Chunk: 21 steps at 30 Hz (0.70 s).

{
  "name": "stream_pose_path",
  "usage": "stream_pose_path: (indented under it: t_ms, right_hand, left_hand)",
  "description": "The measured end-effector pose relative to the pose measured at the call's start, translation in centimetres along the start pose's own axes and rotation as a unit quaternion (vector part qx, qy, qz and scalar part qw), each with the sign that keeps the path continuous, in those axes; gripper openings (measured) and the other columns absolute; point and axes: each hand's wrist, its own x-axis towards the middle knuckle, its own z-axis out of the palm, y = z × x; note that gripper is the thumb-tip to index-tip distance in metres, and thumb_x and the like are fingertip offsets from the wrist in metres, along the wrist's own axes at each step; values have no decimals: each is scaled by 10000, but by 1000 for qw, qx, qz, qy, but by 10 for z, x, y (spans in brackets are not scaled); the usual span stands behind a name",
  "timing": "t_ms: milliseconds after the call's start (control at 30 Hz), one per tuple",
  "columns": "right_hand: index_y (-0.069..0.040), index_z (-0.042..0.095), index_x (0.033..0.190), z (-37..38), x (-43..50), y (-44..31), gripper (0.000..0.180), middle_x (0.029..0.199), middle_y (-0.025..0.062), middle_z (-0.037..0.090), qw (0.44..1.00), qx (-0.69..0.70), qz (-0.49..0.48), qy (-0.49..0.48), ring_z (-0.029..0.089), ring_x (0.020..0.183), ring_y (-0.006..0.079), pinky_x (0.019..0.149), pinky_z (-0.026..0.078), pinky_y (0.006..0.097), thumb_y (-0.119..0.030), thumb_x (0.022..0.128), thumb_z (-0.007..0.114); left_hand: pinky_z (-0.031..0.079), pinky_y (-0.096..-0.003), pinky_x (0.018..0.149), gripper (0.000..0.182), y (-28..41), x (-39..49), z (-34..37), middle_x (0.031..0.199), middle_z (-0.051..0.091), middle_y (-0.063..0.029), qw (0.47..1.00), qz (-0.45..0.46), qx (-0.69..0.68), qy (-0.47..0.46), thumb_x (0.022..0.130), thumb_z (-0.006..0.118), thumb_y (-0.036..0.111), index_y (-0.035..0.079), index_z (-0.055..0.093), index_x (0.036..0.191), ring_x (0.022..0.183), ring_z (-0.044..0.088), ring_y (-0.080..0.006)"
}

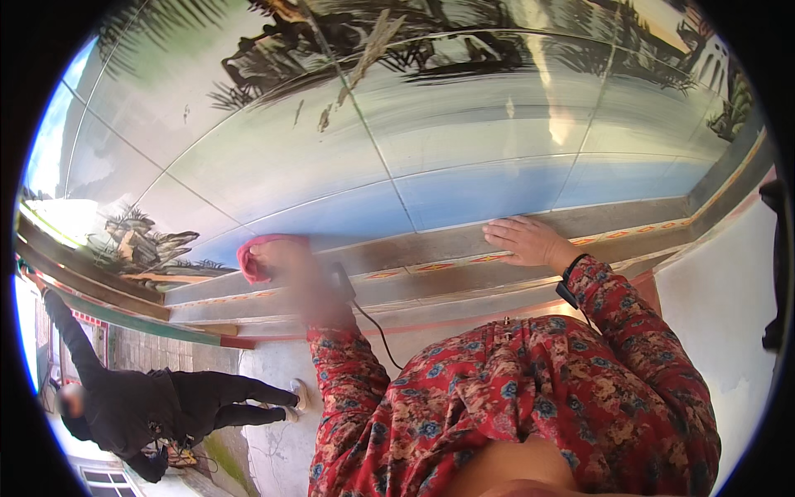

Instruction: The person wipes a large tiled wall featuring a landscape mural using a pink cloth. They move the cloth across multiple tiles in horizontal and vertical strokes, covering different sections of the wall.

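Observation:
My left hand (282, 261), blurred, is closed on a red cloth (249, 264) and presses it against the lower edge of a painted tile mural (310, 174). A black device (343, 282) with a cable is at that wrist. Off to the right, my right hand (525, 241) rests flat and holds nothing. Its fingers lie on the grey upper step of the stepped border (435, 245) below the mural, with the fingertips near the bottom of the tiles. A black band circles the right wrist.
A person in dark clothes (124, 404) stands to the left, one arm stretched towards the border's far end. A concrete floor (279, 360) lies below. The border turns a corner at the right, beside a pale wall (714, 279). Cables hang at the other person's waist.

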Motion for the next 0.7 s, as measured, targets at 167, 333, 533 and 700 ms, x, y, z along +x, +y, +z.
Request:
stream_pose_path:
  t_ms: [167, 333, 533, 700]
  right_hand:
    - [-94, 540, 1418, 8, -2, 8, 558, 1513, 64, 492, 999, 33, -9, 21, 458, 1389, 219, 1148, 378, 398, -368, 943, 641]
    - [-93, 536, 1425, 13, -5, 8, 567, 1500, 69, 505, 999, 44, -5, 26, 456, 1390, 220, 1139, 379, 398, -364, 938, 641]
    - [-85, 529, 1395, 17, -4, 14, 565, 1492, 63, 500, 998, 47, -36, 21, 455, 1388, 230, 1148, 371, 393, -336, 904, 658]
    - [-73, 535, 1347, 33, -4, 19, 542, 1472, 69, 499, 993, 65, -62, 76, 466, 1361, 236, 1103, 392, 410, -335, 895, 680]
  left_hand:
    - [338, -416, 1097, 507, 8, -92, -3, 1380, 476, -248, 994, 27, -49, -97, 1091, 345, 335, -85, 430, 1363, 1270, 467, -335]
    - [341, -429, 1047, 458, 26, -165, 2, 1292, 486, -212, 971, 151, -77, -170, 1086, 371, 348, -50, 444, 1302, 1186, 470, -328]
    - [344, -444, 987, 405, 46, -261, 10, 1187, 499, -169, 933, 288, -51, -208, 1081, 402, 365, -7, 461, 1230, 1086, 474, -320]
    - [386, -420, 918, 234, 59, -350, 14, 1109, 512, -143, 884, 334, -120, -303, 1058, 475, 232, 10, 472, 1134, 1017, 482, -287]
